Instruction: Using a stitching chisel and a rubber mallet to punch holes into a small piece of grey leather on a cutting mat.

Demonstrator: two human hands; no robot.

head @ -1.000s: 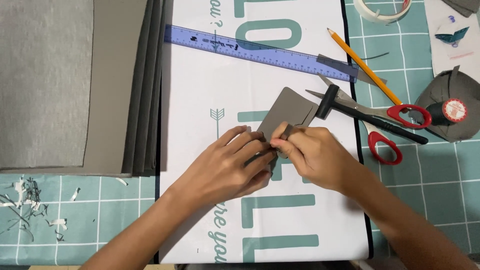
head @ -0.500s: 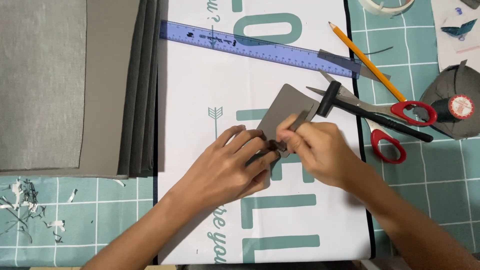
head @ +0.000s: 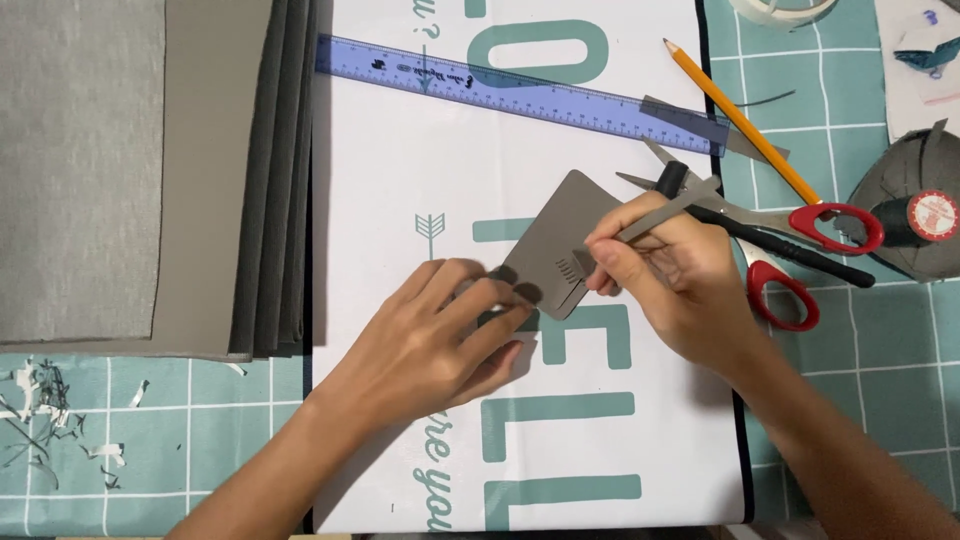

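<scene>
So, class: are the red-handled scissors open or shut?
Open: the scissors' two blades point apart near the ruler, handles spread.

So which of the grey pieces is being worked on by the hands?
The small grey piece with short cut slits, on the white printed sheet. The large grey sheets are stacked untouched at the left.

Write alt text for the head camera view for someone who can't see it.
Two bare hands work a small grey rounded card piece: the left hand pins its lower corner on a white printed sheet, and the right hand holds a thin grey strip to it. A blue plastic ruler and red-handled scissors lie nearby.
</scene>
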